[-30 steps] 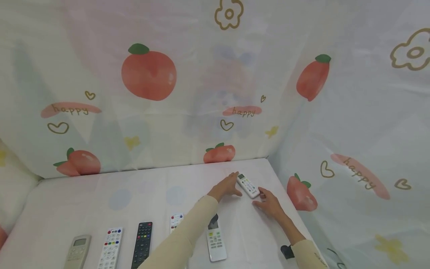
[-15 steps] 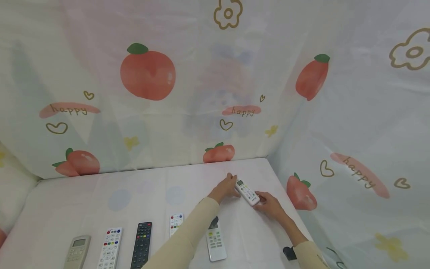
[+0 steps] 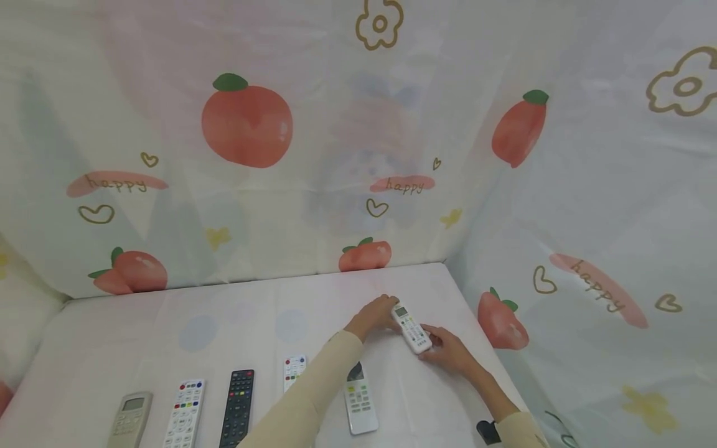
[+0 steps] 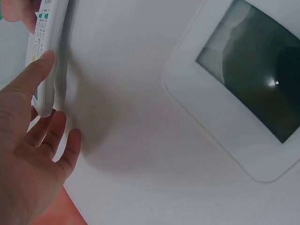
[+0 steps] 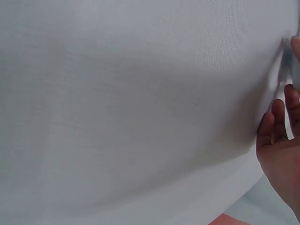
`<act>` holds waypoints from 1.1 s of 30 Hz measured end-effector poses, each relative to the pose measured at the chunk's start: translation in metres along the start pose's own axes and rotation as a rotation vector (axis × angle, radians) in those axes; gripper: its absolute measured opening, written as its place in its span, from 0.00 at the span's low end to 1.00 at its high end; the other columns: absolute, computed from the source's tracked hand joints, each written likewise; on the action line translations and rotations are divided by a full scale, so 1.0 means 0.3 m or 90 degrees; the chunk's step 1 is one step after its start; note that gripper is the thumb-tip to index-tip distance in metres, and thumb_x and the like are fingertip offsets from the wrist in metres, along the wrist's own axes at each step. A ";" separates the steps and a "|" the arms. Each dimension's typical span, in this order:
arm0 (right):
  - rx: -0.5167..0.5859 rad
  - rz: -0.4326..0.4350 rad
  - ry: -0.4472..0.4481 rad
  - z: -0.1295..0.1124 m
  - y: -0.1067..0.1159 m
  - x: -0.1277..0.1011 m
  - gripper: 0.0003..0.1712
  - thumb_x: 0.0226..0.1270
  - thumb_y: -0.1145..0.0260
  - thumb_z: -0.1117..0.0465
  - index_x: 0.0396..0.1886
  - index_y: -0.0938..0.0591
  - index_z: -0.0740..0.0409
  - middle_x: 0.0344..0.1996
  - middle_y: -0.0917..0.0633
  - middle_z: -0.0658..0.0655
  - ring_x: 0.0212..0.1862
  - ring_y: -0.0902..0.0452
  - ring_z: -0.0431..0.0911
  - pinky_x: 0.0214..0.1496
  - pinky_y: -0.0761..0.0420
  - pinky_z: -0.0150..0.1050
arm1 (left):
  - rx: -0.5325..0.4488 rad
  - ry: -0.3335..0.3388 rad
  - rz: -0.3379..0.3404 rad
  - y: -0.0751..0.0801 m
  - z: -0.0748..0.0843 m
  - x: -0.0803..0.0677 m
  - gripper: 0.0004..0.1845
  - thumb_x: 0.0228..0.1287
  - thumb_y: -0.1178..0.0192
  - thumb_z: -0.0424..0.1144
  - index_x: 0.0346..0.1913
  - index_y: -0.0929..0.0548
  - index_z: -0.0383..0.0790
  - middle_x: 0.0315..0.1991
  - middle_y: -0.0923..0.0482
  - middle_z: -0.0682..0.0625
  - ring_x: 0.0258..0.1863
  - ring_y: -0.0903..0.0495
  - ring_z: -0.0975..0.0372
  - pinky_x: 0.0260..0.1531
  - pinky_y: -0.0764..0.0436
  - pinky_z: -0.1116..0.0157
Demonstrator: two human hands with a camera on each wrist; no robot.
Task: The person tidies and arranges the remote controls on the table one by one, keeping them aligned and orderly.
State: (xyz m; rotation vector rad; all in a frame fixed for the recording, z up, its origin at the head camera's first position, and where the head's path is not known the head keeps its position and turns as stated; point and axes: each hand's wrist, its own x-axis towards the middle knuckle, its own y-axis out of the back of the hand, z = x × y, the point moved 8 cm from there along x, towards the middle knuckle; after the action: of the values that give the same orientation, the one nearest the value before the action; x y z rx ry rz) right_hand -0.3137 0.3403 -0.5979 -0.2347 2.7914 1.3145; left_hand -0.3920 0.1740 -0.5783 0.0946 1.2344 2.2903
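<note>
Pinching a white remote (image 3: 411, 326) at both ends, left hand (image 3: 374, 315) curled on its far end, right hand (image 3: 446, 350) gripping the near end, near the table's (image 3: 140, 336) far right corner, five more remotes (image 3: 238, 407) lined along the near edge.

The left arm (image 3: 313, 398) hides part of a small white remote (image 3: 292, 368). The right wrist picture cuts off the right hand (image 5: 281, 145). The remote's buttons are too small to read.
</note>
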 end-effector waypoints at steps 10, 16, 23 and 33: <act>0.025 0.011 0.003 -0.019 0.006 -0.057 0.43 0.51 0.19 0.62 0.68 0.26 0.61 0.40 0.22 0.53 0.42 0.31 0.47 0.39 0.27 0.37 | 0.042 -0.067 -0.034 0.001 0.036 -0.009 0.39 0.56 0.24 0.49 0.70 0.27 0.44 0.60 0.26 0.48 0.53 0.25 0.62 0.56 0.27 0.66; 0.028 0.013 -0.025 -0.026 0.010 -0.099 0.46 0.49 0.18 0.61 0.69 0.27 0.58 0.41 0.22 0.53 0.41 0.32 0.47 0.37 0.30 0.36 | 0.037 -0.098 -0.044 0.002 0.056 -0.038 0.39 0.56 0.24 0.48 0.70 0.27 0.44 0.59 0.26 0.49 0.51 0.25 0.63 0.54 0.26 0.67; 0.026 0.019 -0.061 -0.037 0.011 -0.156 0.48 0.46 0.17 0.59 0.70 0.27 0.58 0.40 0.22 0.53 0.41 0.31 0.46 0.35 0.29 0.35 | 0.056 -0.137 -0.053 -0.018 0.087 -0.066 0.38 0.57 0.26 0.50 0.70 0.27 0.44 0.61 0.26 0.50 0.52 0.25 0.66 0.54 0.27 0.69; 0.013 0.008 -0.088 -0.064 0.000 -0.209 0.51 0.45 0.16 0.57 0.70 0.29 0.60 0.38 0.23 0.52 0.39 0.31 0.47 0.33 0.27 0.36 | 0.046 -0.157 -0.075 -0.017 0.122 -0.121 0.38 0.58 0.26 0.47 0.70 0.27 0.43 0.60 0.25 0.50 0.45 0.26 0.68 0.46 0.25 0.74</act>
State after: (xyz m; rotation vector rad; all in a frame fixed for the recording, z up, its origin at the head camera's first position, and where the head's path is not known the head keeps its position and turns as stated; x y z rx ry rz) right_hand -0.2515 0.3330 -0.5789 -0.1214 2.6944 1.2533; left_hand -0.3477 0.1863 -0.5545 0.3133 1.1628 2.0630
